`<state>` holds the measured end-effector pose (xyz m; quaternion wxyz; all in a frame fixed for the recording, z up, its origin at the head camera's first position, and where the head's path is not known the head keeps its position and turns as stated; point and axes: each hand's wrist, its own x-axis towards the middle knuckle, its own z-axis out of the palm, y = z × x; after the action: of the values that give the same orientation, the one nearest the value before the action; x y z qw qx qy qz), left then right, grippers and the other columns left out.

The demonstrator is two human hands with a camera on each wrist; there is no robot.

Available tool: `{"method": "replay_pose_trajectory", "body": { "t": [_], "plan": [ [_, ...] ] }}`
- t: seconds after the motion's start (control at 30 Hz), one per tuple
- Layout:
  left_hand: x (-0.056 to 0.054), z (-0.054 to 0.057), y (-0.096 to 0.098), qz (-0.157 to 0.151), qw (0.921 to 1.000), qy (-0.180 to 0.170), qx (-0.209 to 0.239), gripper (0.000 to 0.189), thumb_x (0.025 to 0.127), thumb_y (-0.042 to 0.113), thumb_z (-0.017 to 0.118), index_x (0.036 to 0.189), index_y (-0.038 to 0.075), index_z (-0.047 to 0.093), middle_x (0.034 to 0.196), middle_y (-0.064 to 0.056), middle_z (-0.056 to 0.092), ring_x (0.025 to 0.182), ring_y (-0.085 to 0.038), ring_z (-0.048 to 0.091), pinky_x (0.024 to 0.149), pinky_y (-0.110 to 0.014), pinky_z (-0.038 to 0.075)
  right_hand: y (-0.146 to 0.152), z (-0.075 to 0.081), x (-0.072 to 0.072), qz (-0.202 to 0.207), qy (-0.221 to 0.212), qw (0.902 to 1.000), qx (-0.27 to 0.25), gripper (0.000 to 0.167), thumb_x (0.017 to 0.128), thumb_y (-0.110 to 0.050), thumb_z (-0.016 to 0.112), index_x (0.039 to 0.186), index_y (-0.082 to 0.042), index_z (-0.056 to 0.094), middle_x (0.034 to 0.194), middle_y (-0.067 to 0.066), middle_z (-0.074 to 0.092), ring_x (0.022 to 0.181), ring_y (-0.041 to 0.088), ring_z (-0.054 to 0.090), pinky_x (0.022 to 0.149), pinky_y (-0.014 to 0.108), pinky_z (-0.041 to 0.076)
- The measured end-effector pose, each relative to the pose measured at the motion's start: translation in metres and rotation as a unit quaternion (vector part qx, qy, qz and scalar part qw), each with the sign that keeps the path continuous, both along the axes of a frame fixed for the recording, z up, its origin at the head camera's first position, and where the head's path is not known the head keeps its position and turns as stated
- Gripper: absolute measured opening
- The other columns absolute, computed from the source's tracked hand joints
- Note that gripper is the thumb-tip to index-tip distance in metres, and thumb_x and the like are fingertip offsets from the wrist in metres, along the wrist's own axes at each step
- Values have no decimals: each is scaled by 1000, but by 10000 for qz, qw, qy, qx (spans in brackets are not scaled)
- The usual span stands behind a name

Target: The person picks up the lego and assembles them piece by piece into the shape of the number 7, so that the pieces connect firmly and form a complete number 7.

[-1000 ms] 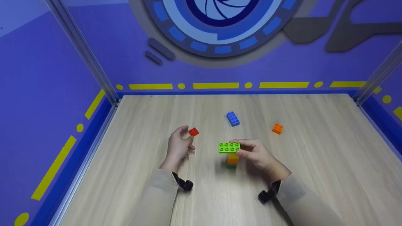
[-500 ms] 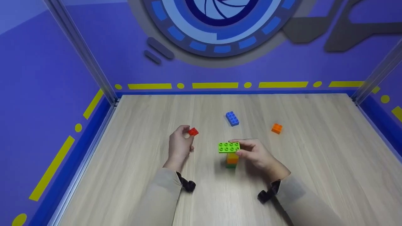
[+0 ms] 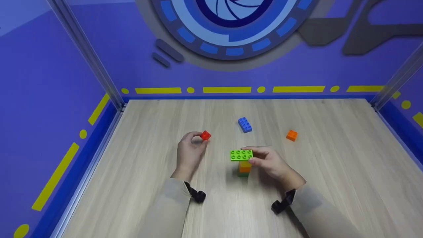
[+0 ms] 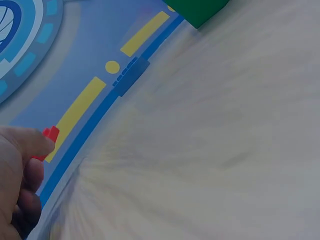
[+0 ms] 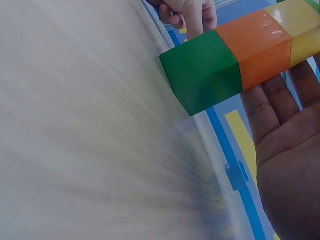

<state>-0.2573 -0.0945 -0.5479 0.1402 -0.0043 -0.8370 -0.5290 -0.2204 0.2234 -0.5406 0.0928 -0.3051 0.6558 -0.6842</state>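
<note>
My left hand [image 3: 190, 152] pinches a small red building brick [image 3: 205, 135] between thumb and fingertips, to the left of the stack. In the left wrist view the red brick [image 4: 52, 134] shows just past the thumb. My right hand [image 3: 273, 162] holds the right end of a light green eight-stud brick [image 3: 241, 155] on top of a stack. Below it come a yellow brick [image 5: 295, 25], an orange brick [image 5: 255, 47] and a dark green brick [image 5: 202, 72] at the bottom. The right wrist view shows the right palm and fingers [image 5: 280, 97] behind this stack.
A blue eight-stud brick [image 3: 245, 125] lies on the wooden table [image 3: 158, 125] beyond the stack. Farther right sits a small orange brick [image 3: 291, 135]. Purple-blue printed walls [image 3: 231, 79] close off the back and both sides.
My left fingers have closed on the red brick, which is now tilted and slightly farther up and right than before. My right hand and the stack have stayed in place.
</note>
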Motion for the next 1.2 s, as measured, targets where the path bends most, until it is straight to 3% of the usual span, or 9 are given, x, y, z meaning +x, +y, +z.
{"method": "replay_pose_trajectory", "body": {
  "t": [0.17,0.37,0.47,0.63,0.77,0.97,1.2],
  "plan": [
    [3,-3,-2,-92,9997,235,-51,28,94,16,91,120,15,80,115,-8,77,88,-21,72,79,-31,60,0,0,1,-37,-22,9999,112,42,109,0,69,145,-21,78,131,-16,83,112,0,77,98,17,63],
    [2,-4,0,-570,9953,401,672,31,92,3,88,121,9,79,122,-11,76,114,-30,78,105,-46,67,1,-2,3,-166,-3,9996,245,39,108,1,69,147,0,73,130,-16,83,111,0,77,98,17,63],
    [2,-6,1,-732,9921,441,915,31,91,-1,86,120,7,79,122,-12,73,112,-29,79,106,-48,67,2,-2,4,-113,-81,9996,260,40,108,0,68,148,5,70,130,-16,83,111,0,77,97,18,63],
    [4,-4,2,-716,9917,547,914,34,90,-4,84,122,6,79,121,-12,73,107,-23,77,102,-40,67,2,-2,3,-19,-55,9998,177,40,109,1,67,147,-7,75,129,-15,83,111,0,77,97,17,63],
    [4,-1,3,-894,9887,416,1133,44,89,-6,78,132,-2,77,126,-14,73,105,-19,74,96,-26,66,2,-2,1,77,-57,9999,32,43,109,2,66,144,-21,78,130,-14,83,111,0,77,97,17,63],
    [3,1,3,-1139,9787,69,1709,49,86,-12,72,136,-10,74,128,-18,68,96,-16,67,84,-17,60,2,-1,1,107,-9,9999,95,44,109,2,65,146,-18,77,131,-15,83,112,0,76,97,17,63],
    [3,3,1,-1332,9723,20,1920,49,87,-14,72,135,-13,73,128,-16,65,97,-15,64,85,-16,59,2,2,2,63,0,9998,209,46,109,1,65,146,-24,76,132,-15,83,112,0,76,96,18,63]
  ]
}}
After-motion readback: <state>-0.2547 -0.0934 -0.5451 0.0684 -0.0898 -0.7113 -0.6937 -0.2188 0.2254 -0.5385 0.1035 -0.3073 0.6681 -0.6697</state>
